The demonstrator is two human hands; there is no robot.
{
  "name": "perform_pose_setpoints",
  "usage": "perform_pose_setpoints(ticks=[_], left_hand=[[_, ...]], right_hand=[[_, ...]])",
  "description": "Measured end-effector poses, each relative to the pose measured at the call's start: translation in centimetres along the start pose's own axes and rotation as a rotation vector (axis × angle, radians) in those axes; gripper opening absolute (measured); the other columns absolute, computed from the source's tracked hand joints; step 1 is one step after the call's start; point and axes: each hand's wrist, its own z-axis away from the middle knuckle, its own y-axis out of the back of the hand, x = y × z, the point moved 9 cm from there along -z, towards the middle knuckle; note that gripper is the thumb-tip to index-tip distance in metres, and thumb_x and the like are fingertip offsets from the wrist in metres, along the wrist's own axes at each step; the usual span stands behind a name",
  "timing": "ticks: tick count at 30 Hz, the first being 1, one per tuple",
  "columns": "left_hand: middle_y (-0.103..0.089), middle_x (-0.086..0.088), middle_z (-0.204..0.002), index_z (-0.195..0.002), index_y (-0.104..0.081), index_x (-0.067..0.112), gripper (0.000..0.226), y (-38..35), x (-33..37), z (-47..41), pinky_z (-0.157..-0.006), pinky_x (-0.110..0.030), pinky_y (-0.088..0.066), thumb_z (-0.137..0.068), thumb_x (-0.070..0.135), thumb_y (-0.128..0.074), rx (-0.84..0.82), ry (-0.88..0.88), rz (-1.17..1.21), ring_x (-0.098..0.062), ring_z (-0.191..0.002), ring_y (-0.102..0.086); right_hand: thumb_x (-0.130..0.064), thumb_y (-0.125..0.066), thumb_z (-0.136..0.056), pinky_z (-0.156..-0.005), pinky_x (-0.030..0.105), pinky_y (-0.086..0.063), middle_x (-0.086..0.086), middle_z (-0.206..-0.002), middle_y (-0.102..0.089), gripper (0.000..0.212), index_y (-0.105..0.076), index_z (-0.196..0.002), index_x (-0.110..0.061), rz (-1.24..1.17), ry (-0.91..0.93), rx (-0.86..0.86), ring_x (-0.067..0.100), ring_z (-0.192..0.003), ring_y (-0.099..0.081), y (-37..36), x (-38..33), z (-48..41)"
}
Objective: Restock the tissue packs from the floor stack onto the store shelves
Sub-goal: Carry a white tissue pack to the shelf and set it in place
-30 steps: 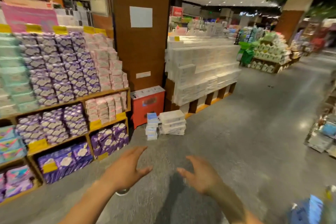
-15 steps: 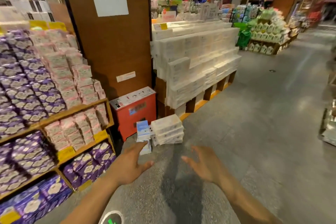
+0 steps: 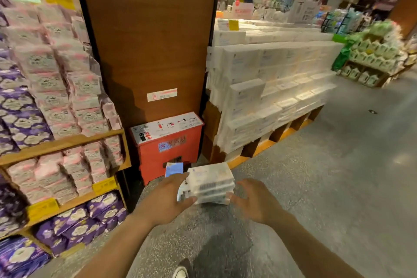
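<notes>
Left hand [image 3: 167, 201] spread, at tissue stack [image 3: 209, 184] left end | right hand [image 3: 255, 203] spread, beside right end

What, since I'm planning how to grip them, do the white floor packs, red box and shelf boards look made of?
White floor packs: probably tissue in thin plastic film, slightly glossy, with barcode labels on the ends. Red box: likely painted sheet metal, flat red with crisp edges, a printed white top; plastic is possible. Shelf boards: wood or wood-look board, matt light brown.
</notes>
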Motion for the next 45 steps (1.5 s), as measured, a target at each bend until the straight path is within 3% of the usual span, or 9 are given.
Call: perform_pose_setpoints(ticks=[3,9,13,16,21,33,37,41,45], left_hand=[[-0.038,0.004,-0.156,-0.152,-0.025,0.035,0.068,0.6,-1.7,-8.4,-0.106,-0.023,-0.031,-0.095,0.049,-0.058,-0.015,-0.013,-0.004,-0.017,-0.140,-0.037],[-0.038,0.000,-0.156,-0.155,-0.026,0.027,0.112,0.2,-4.4,-22.3,-0.109,-0.028,-0.031,-0.064,0.092,-0.028,-0.097,0.030,-0.019,-0.020,-0.142,-0.036],[-0.041,-0.001,-0.154,-0.154,-0.029,0.023,0.082,-1.7,-7.2,-30.3,-0.109,-0.031,-0.035,-0.088,0.067,-0.051,-0.072,0.073,-0.121,-0.021,-0.140,-0.040],[-0.046,-0.003,-0.149,-0.152,-0.031,0.022,0.080,-5.4,-11.4,-36.4,-0.105,-0.033,-0.040,-0.089,0.069,-0.043,-0.050,0.118,-0.215,-0.024,-0.134,-0.046],[-0.043,-0.005,-0.151,-0.156,-0.022,0.022,0.114,-16.4,-21.9,-46.5,-0.103,-0.040,-0.044,-0.066,0.092,-0.013,0.004,0.215,-0.243,-0.029,-0.131,-0.049],[-0.036,-0.012,-0.155,-0.158,-0.012,0.017,0.097,-47.0,-50.6,-56.6,-0.093,-0.047,-0.050,-0.087,0.073,-0.045,0.001,0.521,-0.247,-0.036,-0.128,-0.050],[-0.047,-0.019,-0.142,-0.158,0.005,0.026,0.105,-52.1,-55.7,-56.4,-0.085,-0.041,-0.048,-0.082,0.077,-0.048,0.067,0.669,-0.062,-0.040,-0.116,-0.058],[-0.062,-0.009,-0.130,-0.145,-0.035,0.018,0.097,-53.5,-58.1,-55.1,-0.089,-0.038,-0.049,-0.072,0.072,-0.069,0.300,0.863,0.305,-0.032,-0.116,-0.061],[-0.072,0.006,-0.102,-0.115,-0.061,0.022,0.064,-53.2,-56.5,-54.3,-0.084,-0.033,-0.053,-0.071,0.066,-0.075,0.354,0.899,0.403,-0.018,-0.097,-0.068]], right_hand=[[-0.064,-0.051,-0.093,-0.107,0.036,-0.042,0.000,-0.146,-0.050,0.067,-0.048,-0.145,-0.021,0.013,-0.054,-0.006,0.020,-0.131,-0.048,1.2,2.3,-7.9],[-0.064,-0.043,-0.097,-0.115,0.039,-0.031,0.002,-0.153,-0.044,0.067,-0.041,-0.150,-0.022,0.074,-0.130,-0.062,0.024,-0.142,-0.037,4.3,7.6,-20.8],[-0.069,-0.040,-0.093,-0.116,0.039,-0.032,0.001,-0.152,-0.046,0.071,-0.044,-0.147,-0.023,0.078,-0.162,-0.095,0.023,-0.142,-0.037,3.3,12.1,-29.4],[-0.066,-0.042,-0.095,-0.112,0.038,-0.034,0.000,-0.150,-0.047,0.066,-0.046,-0.145,-0.023,0.101,-0.126,-0.111,0.022,-0.140,-0.039,0.7,15.8,-36.9],[-0.067,-0.038,-0.095,-0.106,0.042,-0.042,0.006,-0.147,-0.048,0.071,-0.041,-0.146,-0.017,0.121,-0.065,-0.118,0.026,-0.134,-0.043,-9.0,23.7,-49.8],[-0.092,-0.042,-0.072,-0.094,0.043,-0.052,0.010,-0.128,-0.060,0.099,-0.046,-0.137,-0.016,0.012,-0.267,-0.109,0.031,-0.114,-0.060,-37.2,45.3,-71.4],[-0.077,-0.060,-0.078,-0.094,0.039,-0.044,0.011,-0.140,-0.054,0.097,-0.037,-0.146,-0.012,-0.237,-0.426,-0.147,0.033,-0.125,-0.054,-43.8,48.8,-73.2],[-0.073,-0.072,-0.070,-0.088,0.041,-0.057,-0.003,-0.105,-0.074,0.065,-0.069,-0.110,-0.022,-0.376,-0.391,-0.085,0.019,-0.092,-0.070,-45.0,49.6,-74.9],[-0.059,-0.081,-0.072,-0.083,0.044,-0.059,-0.004,-0.093,-0.071,0.048,-0.066,-0.100,-0.022,-0.430,-0.382,-0.019,0.018,-0.085,-0.069,-43.2,48.8,-74.6]])
